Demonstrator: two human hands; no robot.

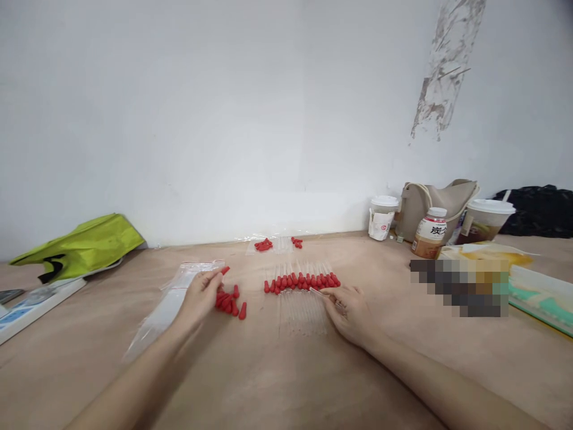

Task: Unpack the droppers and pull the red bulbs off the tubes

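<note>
Your table (pixel 277 382) is matt, tan, wood-like board. The red caps (pixel 230 303) look matt and rubbery; at nine o'clock from them lies a glossy clear plastic bag (pixel 176 289), at three o'clock smooth glassy tubes (pixel 304 312).

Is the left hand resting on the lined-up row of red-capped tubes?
No, the left hand is at the loose red caps, while the row of red-capped tubes lies apart, by the right hand.

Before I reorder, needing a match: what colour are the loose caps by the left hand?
Red; the head view shows the loose caps beside the left hand.
</note>
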